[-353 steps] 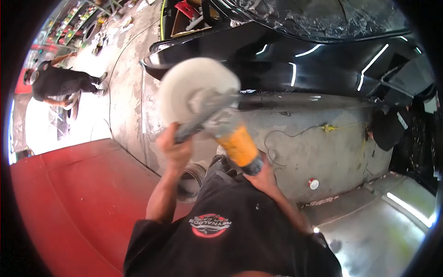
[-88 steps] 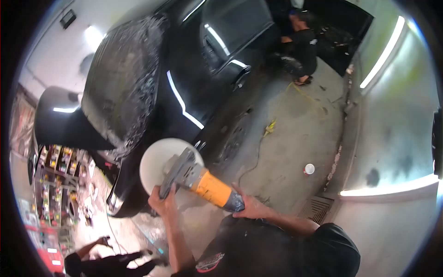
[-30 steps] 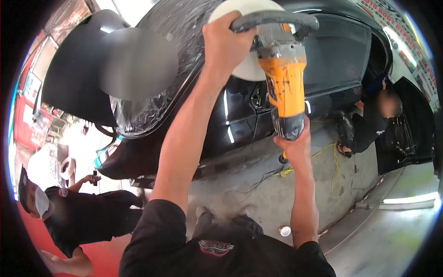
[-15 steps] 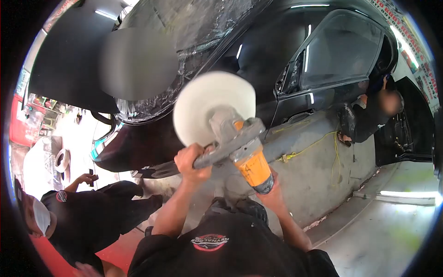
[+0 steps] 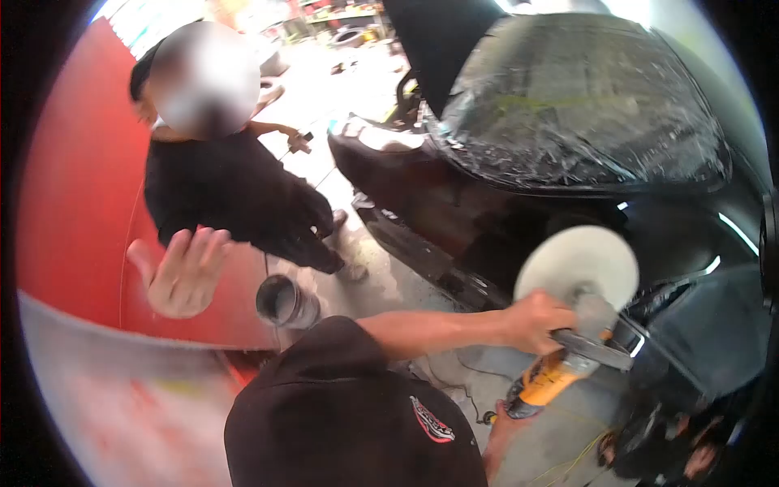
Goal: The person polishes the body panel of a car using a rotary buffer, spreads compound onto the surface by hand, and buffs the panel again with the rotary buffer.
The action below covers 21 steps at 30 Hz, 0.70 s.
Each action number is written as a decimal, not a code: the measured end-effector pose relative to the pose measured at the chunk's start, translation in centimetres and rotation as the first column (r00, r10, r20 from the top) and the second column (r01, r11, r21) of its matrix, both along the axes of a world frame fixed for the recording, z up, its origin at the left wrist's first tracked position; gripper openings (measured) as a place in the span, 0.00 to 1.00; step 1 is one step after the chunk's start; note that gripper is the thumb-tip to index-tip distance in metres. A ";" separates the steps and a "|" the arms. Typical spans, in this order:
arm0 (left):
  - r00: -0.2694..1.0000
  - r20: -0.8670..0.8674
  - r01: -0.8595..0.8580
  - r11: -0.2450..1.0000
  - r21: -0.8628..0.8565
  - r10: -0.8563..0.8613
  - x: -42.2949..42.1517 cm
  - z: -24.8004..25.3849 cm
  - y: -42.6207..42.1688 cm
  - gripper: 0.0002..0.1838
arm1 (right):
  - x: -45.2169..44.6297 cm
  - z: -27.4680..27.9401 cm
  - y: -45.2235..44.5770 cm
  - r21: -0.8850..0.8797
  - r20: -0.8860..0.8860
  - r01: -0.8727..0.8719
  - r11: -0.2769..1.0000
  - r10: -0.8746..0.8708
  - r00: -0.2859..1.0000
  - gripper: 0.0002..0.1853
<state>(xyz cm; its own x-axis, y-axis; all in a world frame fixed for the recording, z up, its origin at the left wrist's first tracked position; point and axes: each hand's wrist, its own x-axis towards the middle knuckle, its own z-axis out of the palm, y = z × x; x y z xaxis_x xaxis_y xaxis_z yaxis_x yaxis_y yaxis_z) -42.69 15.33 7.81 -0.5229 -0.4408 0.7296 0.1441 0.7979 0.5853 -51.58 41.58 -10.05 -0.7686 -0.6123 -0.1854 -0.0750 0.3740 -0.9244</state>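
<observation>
An orange and grey polisher point(image 5: 558, 377) with a round white pad point(image 5: 576, 261) is held in front of me at the right. My left hand point(image 5: 537, 321) is closed around its grey side handle, close behind the pad. Lower down, my right hand point(image 5: 514, 424) grips the dark rear end of the polisher body; part of its fingers is hidden. Beyond the pad is the glossy black car point(image 5: 479, 231). I cannot tell whether the pad touches the car.
A co-worker in black point(image 5: 235, 195) stands at the left with one open hand point(image 5: 185, 274) raised. A dark bucket point(image 5: 280, 302) is on the floor. Clear plastic sheeting point(image 5: 584, 105) covers the windshield. Another person point(image 5: 657, 446) is low at the bottom right, near a yellow cord point(image 5: 578, 461).
My view has swung left toward the co-worker, so the car and polisher now appear farther right. The co-worker's open hand shows fully. Both my hands keep hold of the polisher.
</observation>
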 end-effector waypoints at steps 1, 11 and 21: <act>0.999 -0.047 0.008 1.000 -0.025 -0.009 -2.2 1.1 -0.2 0.17 | -2.1 0.9 -0.5 -0.010 -0.075 -0.005 1.000 0.004 0.997 0.60; 0.977 -0.165 -0.148 0.986 -0.070 0.135 -17.5 15.6 -3.6 0.16 | -16.4 15.6 -7.0 -0.218 -0.253 -0.002 0.976 -0.055 0.966 0.53; 0.965 -0.075 -0.259 0.955 -0.146 0.251 -6.2 8.6 -1.5 0.10 | -8.0 8.3 -4.8 -0.084 -0.062 -0.050 0.995 0.045 0.997 0.56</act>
<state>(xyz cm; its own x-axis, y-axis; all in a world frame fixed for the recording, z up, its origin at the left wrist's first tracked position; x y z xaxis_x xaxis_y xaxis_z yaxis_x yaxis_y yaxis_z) -48.86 13.85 16.36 -0.3650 -0.4350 0.8231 -0.0476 0.8917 0.4501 -59.56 36.81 -1.77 -0.7465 -0.6599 -0.0855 -0.1470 0.2889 -0.9460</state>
